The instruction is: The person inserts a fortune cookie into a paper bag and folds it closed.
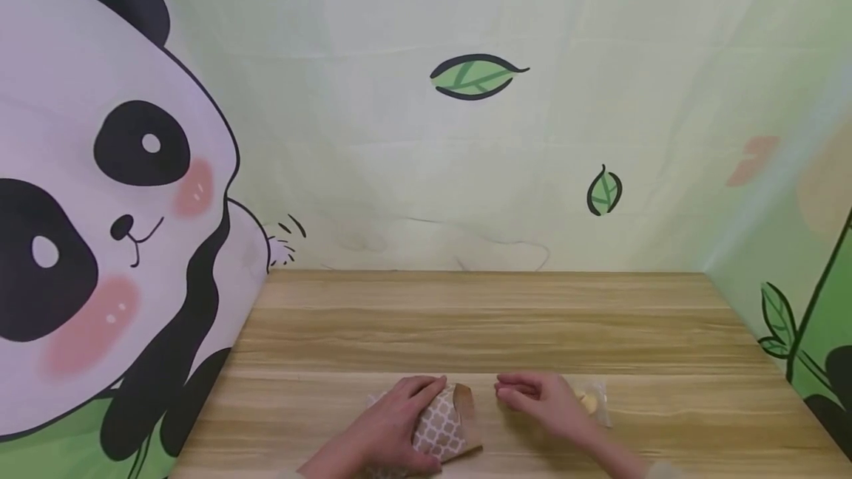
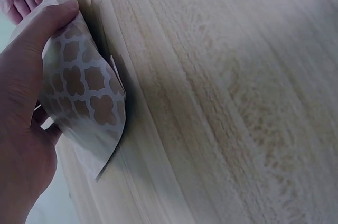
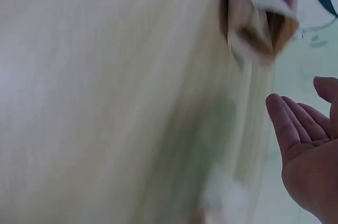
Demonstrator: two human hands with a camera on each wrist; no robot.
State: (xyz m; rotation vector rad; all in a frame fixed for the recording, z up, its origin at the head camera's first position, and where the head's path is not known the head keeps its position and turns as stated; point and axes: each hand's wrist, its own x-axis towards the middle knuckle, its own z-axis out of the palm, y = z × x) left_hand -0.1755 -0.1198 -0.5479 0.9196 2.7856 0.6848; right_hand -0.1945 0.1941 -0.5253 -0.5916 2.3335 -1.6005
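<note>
A brown paper bag [image 1: 441, 427] with a white lattice pattern lies on its side on the wooden table, its mouth facing right. My left hand [image 1: 394, 423] grips it, with the thumb along one side in the left wrist view. The bag's mouth [image 3: 259, 34] gapes in the right wrist view; its inside is mostly hidden. To the right of the bag, apart from it, my right hand [image 1: 542, 401] holds nothing, its fingers extended and slightly bent. Just beyond that hand lies a clear plastic packet [image 1: 589, 401] with pale yellow contents, partly hidden by the wrist.
Crinkled clear plastic [image 1: 376, 398] shows partly behind the left hand. The wood-grain table [image 1: 492, 324] stretches back to a wall cloth [image 1: 373, 131] printed with a panda and leaves. Side cloths flank the table.
</note>
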